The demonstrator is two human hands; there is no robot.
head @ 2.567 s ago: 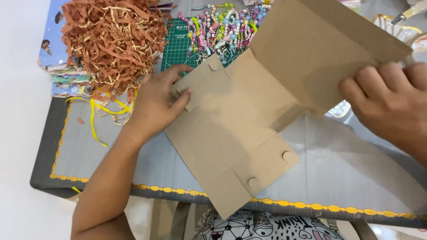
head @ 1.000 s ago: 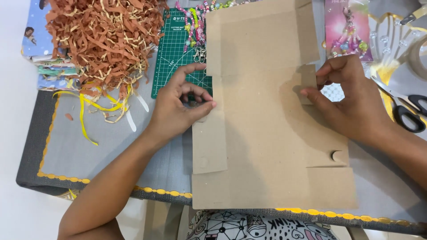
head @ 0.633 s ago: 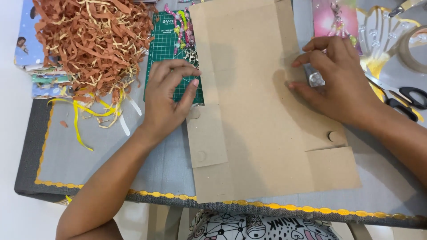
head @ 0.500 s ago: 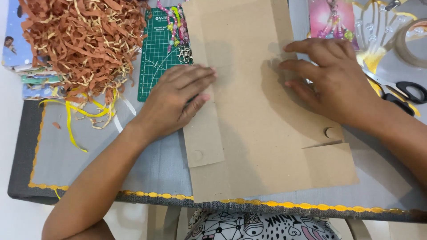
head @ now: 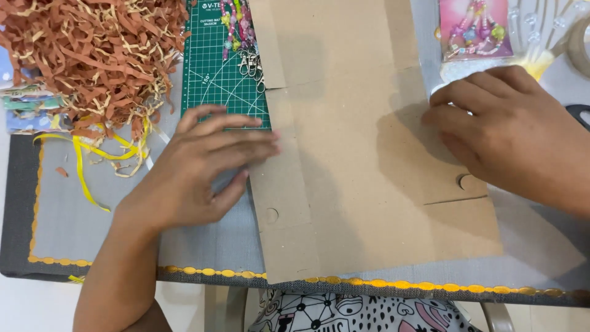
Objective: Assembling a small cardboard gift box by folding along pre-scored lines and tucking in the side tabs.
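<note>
Brown shredded paper (head: 92, 55) fills the upper left of the frame, with yellow ribbon (head: 83, 166) trailing from it onto the grey table (head: 80, 227). Right of that lies a green cutting mat (head: 215, 74), and strings of beads (head: 243, 31) rest across its top right corner.

Your left hand (head: 196, 172) lies left of centre, palm down and open, gripping nothing. Its fingers are spread over the mat's lower edge, and the fingertips press on the narrow left flap (head: 283, 197) of the cardboard (head: 356, 154). The cardboard itself, an unfolded sheet with cut flaps and small round notches, lies flat. It covers the middle of the frame from the top edge down to the table's yellow-trimmed front edge.

Your right hand (head: 510, 135) sits at the right, palm down on the sheet's right side with the fingers loosely bent. It presses rather than grasps and nothing is held in it. Above it, at the upper right, is a pink packet (head: 476, 27) of beads.

By the look of it, the step in hand is flattening the sheet against the table. Any move from here calls for one palm to hold the sheet down so it does not slide. You would also do well to keep the flap edge clear of the beads beside it.
</note>
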